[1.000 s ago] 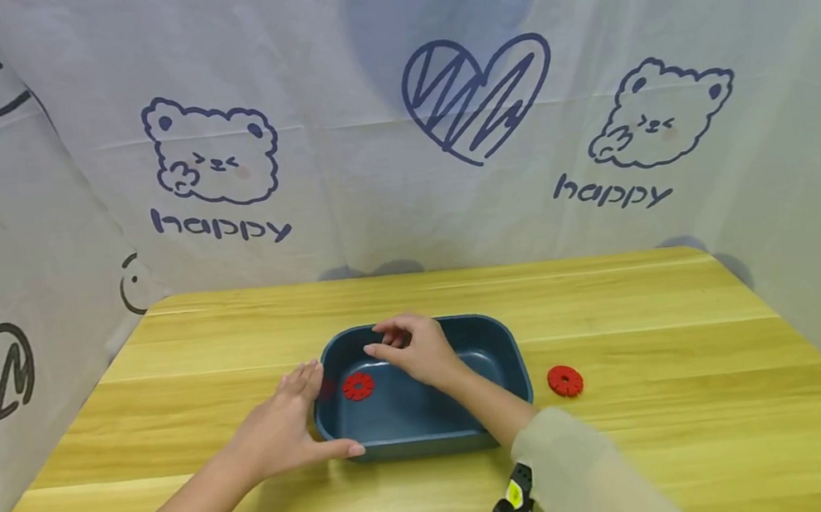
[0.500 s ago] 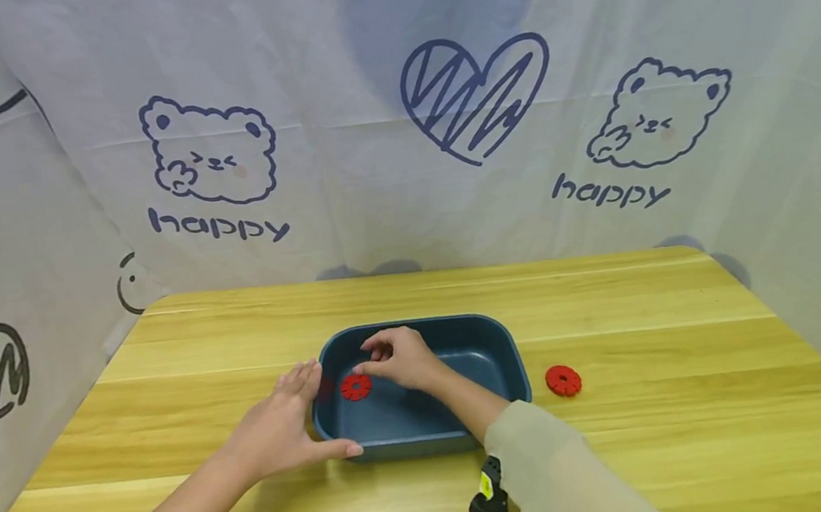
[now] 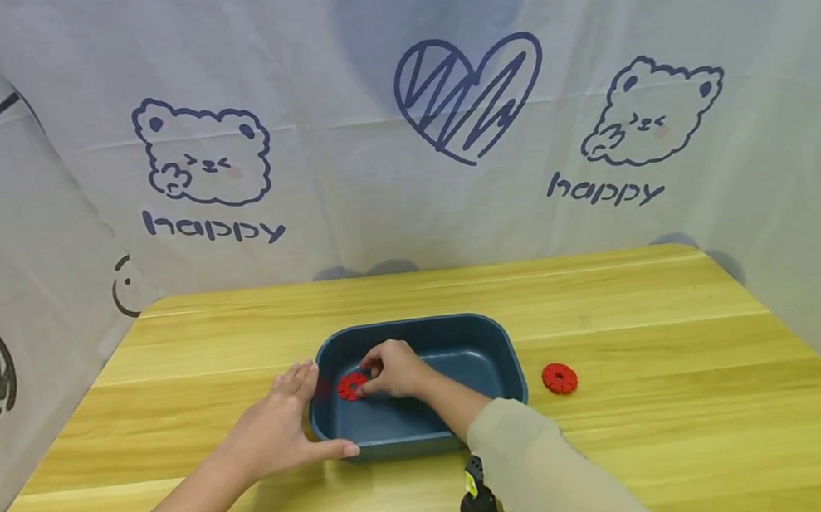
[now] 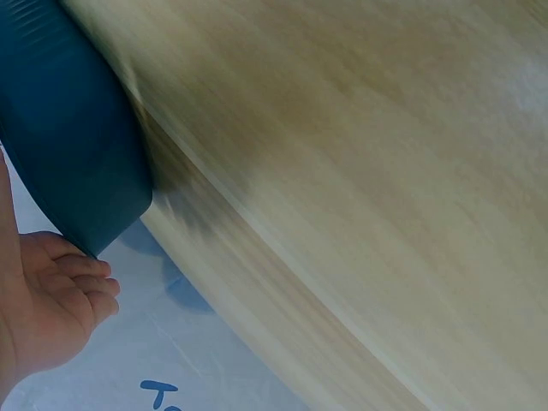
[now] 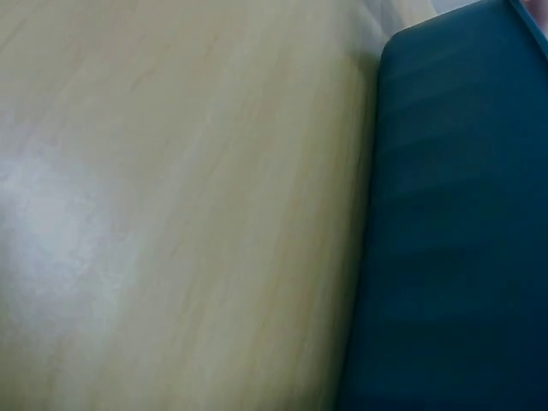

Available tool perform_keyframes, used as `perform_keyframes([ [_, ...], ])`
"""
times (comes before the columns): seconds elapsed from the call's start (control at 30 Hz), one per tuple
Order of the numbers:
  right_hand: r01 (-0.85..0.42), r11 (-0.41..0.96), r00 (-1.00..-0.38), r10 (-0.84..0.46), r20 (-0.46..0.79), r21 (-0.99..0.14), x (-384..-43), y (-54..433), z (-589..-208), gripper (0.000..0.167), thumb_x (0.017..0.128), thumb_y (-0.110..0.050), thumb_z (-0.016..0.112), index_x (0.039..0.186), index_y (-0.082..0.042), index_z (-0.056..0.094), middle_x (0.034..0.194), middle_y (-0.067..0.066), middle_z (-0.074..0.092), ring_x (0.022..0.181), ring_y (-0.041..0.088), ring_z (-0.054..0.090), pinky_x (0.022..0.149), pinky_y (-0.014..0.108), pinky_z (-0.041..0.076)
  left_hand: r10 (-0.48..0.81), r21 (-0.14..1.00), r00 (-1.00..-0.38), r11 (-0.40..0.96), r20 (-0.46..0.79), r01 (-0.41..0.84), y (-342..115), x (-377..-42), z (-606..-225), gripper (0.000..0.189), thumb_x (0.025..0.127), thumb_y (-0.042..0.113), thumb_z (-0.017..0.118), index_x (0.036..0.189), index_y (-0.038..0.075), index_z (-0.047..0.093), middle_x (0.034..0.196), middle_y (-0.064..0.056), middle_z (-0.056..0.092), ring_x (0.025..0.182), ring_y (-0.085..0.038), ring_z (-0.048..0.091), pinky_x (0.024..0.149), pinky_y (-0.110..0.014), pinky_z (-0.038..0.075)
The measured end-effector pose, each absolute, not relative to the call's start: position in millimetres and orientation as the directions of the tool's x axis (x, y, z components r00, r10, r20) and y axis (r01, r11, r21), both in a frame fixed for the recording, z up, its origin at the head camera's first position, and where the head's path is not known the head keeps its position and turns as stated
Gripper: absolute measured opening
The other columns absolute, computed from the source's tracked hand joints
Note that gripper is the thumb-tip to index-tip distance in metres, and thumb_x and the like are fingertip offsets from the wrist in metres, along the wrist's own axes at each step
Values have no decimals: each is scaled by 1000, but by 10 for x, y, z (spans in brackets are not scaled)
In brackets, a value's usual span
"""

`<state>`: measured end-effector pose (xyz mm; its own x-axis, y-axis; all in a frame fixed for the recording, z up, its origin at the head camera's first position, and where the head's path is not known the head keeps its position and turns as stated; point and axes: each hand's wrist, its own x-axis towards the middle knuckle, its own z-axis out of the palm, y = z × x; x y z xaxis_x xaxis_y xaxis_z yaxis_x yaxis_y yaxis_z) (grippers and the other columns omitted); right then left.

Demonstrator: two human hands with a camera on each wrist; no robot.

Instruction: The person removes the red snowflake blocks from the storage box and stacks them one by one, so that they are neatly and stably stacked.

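A dark blue rectangular basin (image 3: 468, 443) stands on the table. Straight fingers of my left hand (image 3: 275, 439) rest along its left wall, and the thumb reaches over the front rim. Inside, at the left, a red notched building disc (image 3: 349, 387) lies flat on the floor. Reaching over the front rim, my right hand (image 3: 395, 372) has its thumb and curled fingers at the disc's right edge, which they partly cover. A second red building disc (image 3: 560, 378) lies outside, right of the basin. In the left wrist view, left fingertips (image 4: 101, 287) show beside the basin's lower corner.
A black device with a yellow label (image 3: 477, 503) hangs by the right sleeve. The wooden table (image 3: 669, 429) extends on both sides of the basin. Behind it hangs a white cloth (image 3: 341, 171) with bear and heart drawings.
My right hand has moved left and down inside the basin, from above its middle to the red building disc, and closed its fingers at the disc's edge. My left hand has stayed put.
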<state>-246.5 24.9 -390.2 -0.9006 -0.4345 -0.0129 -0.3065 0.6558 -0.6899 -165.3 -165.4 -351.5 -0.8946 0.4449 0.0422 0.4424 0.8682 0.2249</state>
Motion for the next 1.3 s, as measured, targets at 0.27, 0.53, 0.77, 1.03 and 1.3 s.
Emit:
perform_keyframes([
  [0.27,-362,662,-881,-473,9,-656,-2464,211,-3911,27,74,-13,77,96,0,70,74,2,56,66,8,45,61,17,40,436,224,-899,872,45,435,-1682,-1652,-3523,111,68,70,64,139,-10,32,143,-30,34,130,-50,33,93,-57,43],
  [0.53,-373,666,-880,-474,19,-646,-2459,183,-3892,23,75,-12,76,93,0,70,70,0,52,64,9,43,59,18,38,427,226,-903,877,39,424,-1689,-1649,-3501,113,67,71,63,140,-9,32,144,-29,33,129,-51,33,91,-57,45],
  [0.77,-366,673,-885,-465,17,-643,-2436,222,-3890,21,74,-11,76,91,0,70,69,-1,51,63,8,42,57,16,36,432,240,-901,872,29,426,-1684,-1651,-3508,113,68,70,63,140,-10,31,144,-30,33,131,-49,32,96,-58,41],
  [1.03,-384,653,-881,-472,47,-653,-2400,359,-3827,23,73,-10,76,91,2,70,70,3,56,64,8,44,58,16,38,431,251,-902,872,17,421,-1663,-1647,-3524,114,67,71,63,141,-9,30,145,-29,32,132,-48,31,98,-58,39],
  [1.3,-423,634,-869,-487,91,-647,-2344,533,-3749,23,73,-9,77,90,3,69,71,3,54,68,10,45,61,18,40,429,244,-903,874,22,421,-1647,-1646,-3519,114,67,71,63,141,-9,30,145,-29,32,132,-48,32,100,-58,38],
])
